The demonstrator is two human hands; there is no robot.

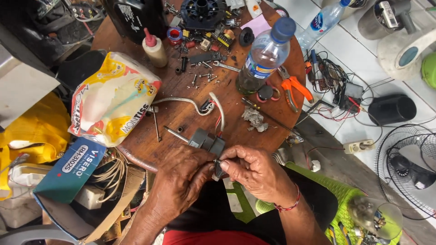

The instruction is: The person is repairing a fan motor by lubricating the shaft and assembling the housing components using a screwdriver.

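- Left hand (184,179) and right hand (254,170), both mine, meet at the near edge of the worktop (181,115); both closed on the small grey motor (206,140), left cupping it from below, right pinching a dark bit at its near end.
- Worktop: round, brown wood, cluttered all over.
- Tissue pack (111,97), yellow and white, lies at the left rim, partly off it.
- Teal box (72,170) sits below that pack, off the worktop, over a tangle of beige wires.
- Clear water bottle (263,56), blue cap, stands right of centre, well apart from my hands.
- Glue bottle (154,47), tan with red nozzle, stands near the far left.
- Motor: held just over the near rim, metal shaft (175,134) sticking out to the left, red and white leads running up to a grey cable (181,100) on the wood.
- Orange-handled pliers (295,88) lie at the right rim, untouched.
- Loose screws (204,75) scattered mid-worktop.
- Progress, my judgement: motor is out of any housing, leads attached, screws out; so disassembly looks done, work on the motor's end is in hand, reassembly not begun.
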